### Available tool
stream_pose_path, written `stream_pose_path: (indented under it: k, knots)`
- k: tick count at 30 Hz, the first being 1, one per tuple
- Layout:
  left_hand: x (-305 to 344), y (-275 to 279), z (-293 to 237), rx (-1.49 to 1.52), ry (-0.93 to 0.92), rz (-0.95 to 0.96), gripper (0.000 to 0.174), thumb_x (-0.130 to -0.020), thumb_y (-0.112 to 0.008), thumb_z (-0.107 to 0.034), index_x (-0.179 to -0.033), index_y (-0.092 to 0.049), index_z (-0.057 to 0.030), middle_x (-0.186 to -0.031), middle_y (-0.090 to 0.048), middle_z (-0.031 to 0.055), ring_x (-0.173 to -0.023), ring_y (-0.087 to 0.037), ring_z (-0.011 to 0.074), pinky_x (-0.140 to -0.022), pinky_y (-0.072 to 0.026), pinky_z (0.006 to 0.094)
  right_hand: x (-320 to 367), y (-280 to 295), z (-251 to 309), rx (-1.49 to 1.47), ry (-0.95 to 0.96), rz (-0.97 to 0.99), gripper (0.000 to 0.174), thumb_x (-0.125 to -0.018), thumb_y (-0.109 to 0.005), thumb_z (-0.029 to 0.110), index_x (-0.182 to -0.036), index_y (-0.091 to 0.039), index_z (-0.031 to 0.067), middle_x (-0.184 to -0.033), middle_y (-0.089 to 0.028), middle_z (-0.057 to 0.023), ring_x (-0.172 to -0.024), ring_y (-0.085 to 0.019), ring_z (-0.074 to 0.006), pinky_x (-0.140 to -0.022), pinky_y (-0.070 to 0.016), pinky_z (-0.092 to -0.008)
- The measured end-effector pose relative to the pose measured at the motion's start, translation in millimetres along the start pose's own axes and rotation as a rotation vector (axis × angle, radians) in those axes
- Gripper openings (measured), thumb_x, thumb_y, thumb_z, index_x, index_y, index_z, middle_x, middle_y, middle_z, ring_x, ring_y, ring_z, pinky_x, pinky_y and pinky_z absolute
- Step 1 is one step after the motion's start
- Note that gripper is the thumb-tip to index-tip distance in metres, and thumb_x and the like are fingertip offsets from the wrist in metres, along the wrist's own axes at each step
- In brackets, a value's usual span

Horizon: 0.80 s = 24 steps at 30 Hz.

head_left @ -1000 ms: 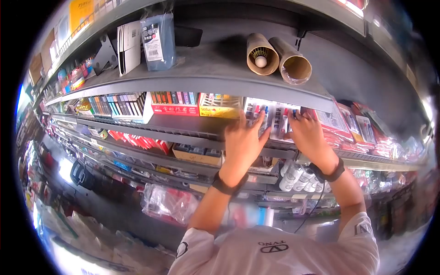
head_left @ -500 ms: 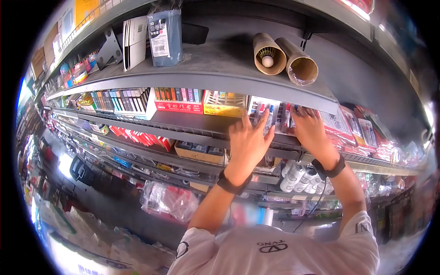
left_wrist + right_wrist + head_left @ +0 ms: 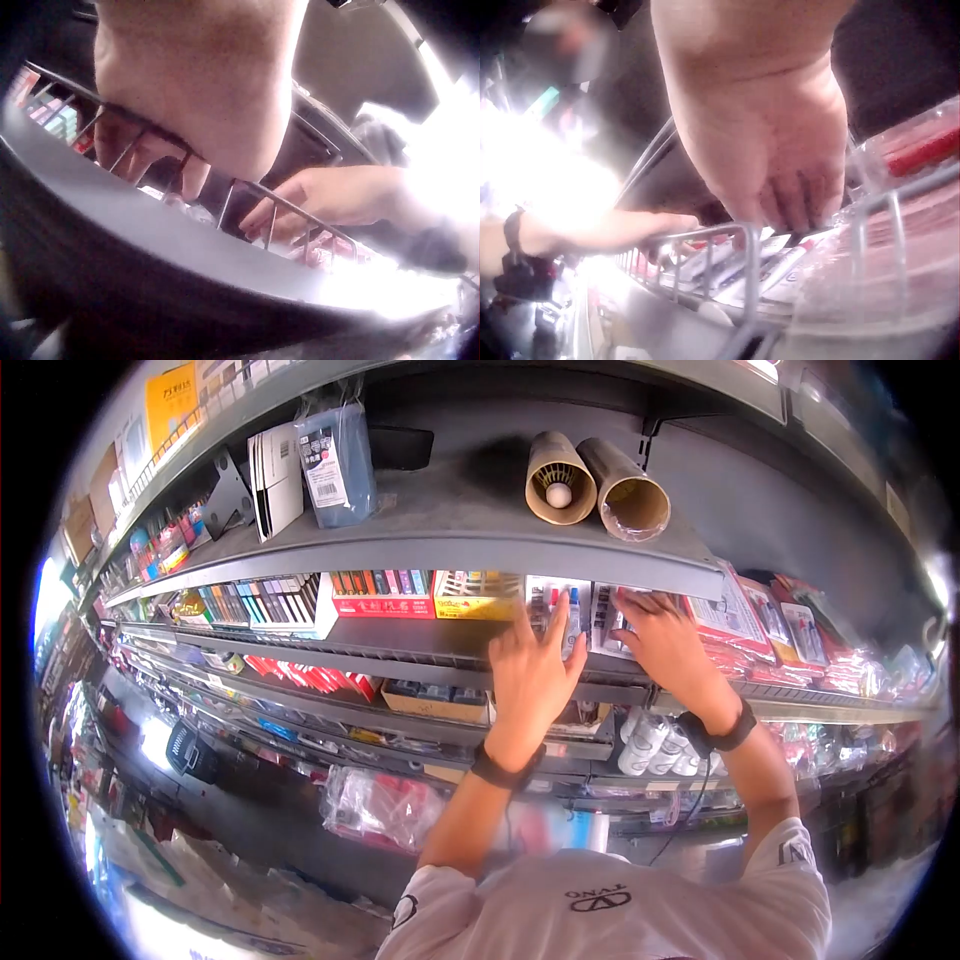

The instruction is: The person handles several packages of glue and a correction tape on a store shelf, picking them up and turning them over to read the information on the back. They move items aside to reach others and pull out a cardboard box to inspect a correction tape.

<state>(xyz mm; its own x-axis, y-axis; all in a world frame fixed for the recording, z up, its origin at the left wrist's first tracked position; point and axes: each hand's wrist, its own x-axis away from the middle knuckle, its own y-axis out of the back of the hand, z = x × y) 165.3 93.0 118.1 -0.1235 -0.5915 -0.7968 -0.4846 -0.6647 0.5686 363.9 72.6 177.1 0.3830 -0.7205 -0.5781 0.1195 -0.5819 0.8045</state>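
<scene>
Clear blister packs of markers (image 3: 575, 610) stand in a row behind a wire rail (image 3: 750, 232) on the second shelf. My left hand (image 3: 535, 660) is raised with straight, spread fingers, the fingertips touching the front of the packs. My right hand (image 3: 665, 640) is just to its right, with fingertips (image 3: 787, 214) laid on the packs (image 3: 735, 266) past the rail. In the left wrist view my left hand (image 3: 202, 97) reaches over the rail (image 3: 247, 191), and the right hand (image 3: 330, 199) lies beyond it. Neither hand lifts a pack.
Two cardboard shuttlecock tubes (image 3: 595, 485) lie on the grey top shelf (image 3: 450, 545), with a blue packet (image 3: 335, 455) to their left. Red and yellow boxes (image 3: 420, 592) stand left of the markers, red packs (image 3: 760, 625) to the right. Lower shelves are crowded with goods.
Both hands stayed on the marker packs and shifted slightly left along the row. The right hand's fingers have moved leftward across the packs.
</scene>
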Motion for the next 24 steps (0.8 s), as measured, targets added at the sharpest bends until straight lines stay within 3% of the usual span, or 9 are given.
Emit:
stream_pose_path:
  k: [2,5,8,11,17,24]
  knots:
    - [0,2,-1,-0.001,0.0,-0.012,0.065,-0.092,-0.064,-0.039,-0.152,-0.045,-0.024,-0.13,-0.059,0.0318,-0.089,-0.07,0.0412,-0.082,-0.0513,0.0499,-1,4,10,-0.268,-0.064,0.093,0.046,-0.092,-0.066,0.022,-0.132,-0.058,-0.0002,-0.125,-0.066,-0.0199,-0.116,-0.061,-0.0384,-0.097,-0.0502,-0.0451]
    - [0,2,-2,0.01,0.009,-0.025,0.075,-0.091,-0.067,-0.037,-0.156,-0.036,-0.016,-0.124,-0.063,0.0317,-0.085,-0.07,0.0409,-0.08,-0.0515,0.0491,-13,22,29,-0.509,-0.258,0.39,0.043,-0.098,-0.058,0.017,-0.136,-0.054,-0.0029,-0.123,-0.065,-0.0253,-0.108,-0.063,-0.0451,-0.092,-0.05,-0.05]
    - [1,-2,0,0.032,0.019,-0.012,0.08,-0.089,-0.069,-0.035,-0.156,-0.033,-0.0072,-0.116,-0.066,0.03,-0.081,-0.071,0.0397,-0.078,-0.0512,0.0482,-8,7,28,-0.644,-0.218,0.329,0.045,-0.099,-0.054,0.015,-0.141,-0.048,-0.0031,-0.124,-0.063,-0.0296,-0.106,-0.062,-0.0495,-0.091,-0.0489,-0.0512]
    - [1,-2,0,0.033,0.017,0.001,0.08,-0.089,-0.069,-0.034,-0.154,-0.034,-0.0029,-0.112,-0.069,0.028,-0.081,-0.071,0.0385,-0.078,-0.0505,0.047,-3,-16,24,-0.779,-0.105,0.133,0.05,-0.099,-0.054,0.015,-0.145,-0.043,-0.0022,-0.122,-0.062,-0.0328,-0.11,-0.061,-0.0491,-0.094,-0.0493,-0.0472]
    - [1,-1,1,0.033,0.011,-0.004,0.079,-0.089,-0.069,-0.033,-0.152,-0.035,-0.0012,-0.113,-0.069,0.0264,-0.079,-0.071,0.0372,-0.079,-0.0492,0.0441,-5,-45,13,-0.978,-0.216,0.048,0.061,-0.095,-0.065,0.017,-0.146,-0.04,-0.0052,-0.136,-0.056,-0.0276,-0.125,-0.059,-0.0356,-0.102,-0.0475,-0.0398]
    - [0,-3,6,0.053,-0.043,-0.043,0.076,-0.09,-0.068,-0.033,-0.148,-0.037,0.0051,-0.116,-0.069,0.0241,-0.081,-0.07,0.0328,-0.08,-0.0458,0.0404,-7,-28,20,-1.206,-0.446,0.084,0.065,-0.092,-0.072,0.016,-0.145,-0.041,-0.0065,-0.145,-0.048,-0.0218,-0.135,-0.048,-0.0316,-0.107,-0.0448,-0.0388]
